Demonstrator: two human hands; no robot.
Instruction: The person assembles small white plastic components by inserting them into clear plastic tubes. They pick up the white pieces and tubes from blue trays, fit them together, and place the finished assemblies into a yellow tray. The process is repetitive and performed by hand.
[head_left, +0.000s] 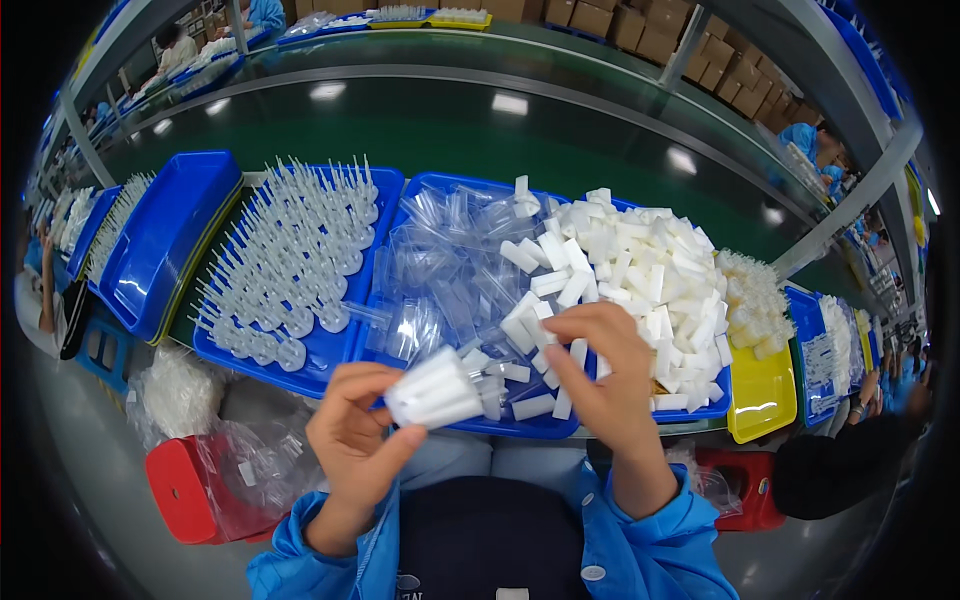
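- The left hand (352, 432) pinches a bundle of small white plastic caps (436, 390) between thumb and fingers, near the body.
- The bundle's long axis runs left-right, tilted up to the right.
- The right hand (603, 372) holds its fingers curled just right of the bundle; whether they grip anything cannot be told.
- Beyond sits a blue plastic tray (560, 425) of white caps.

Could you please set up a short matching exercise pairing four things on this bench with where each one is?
Things:
1. bundle of white caps
2. pile of white caps
3. rows of spiked white parts
4. yellow tray

Places:
A. upright in the blue tray left of the middle
B. right of the big blue tray, at the bench edge
C. held in the left hand, with the right hand close beside it
D. heaped on the right side of the big blue tray

Pairs: 1-C, 2-D, 3-A, 4-B
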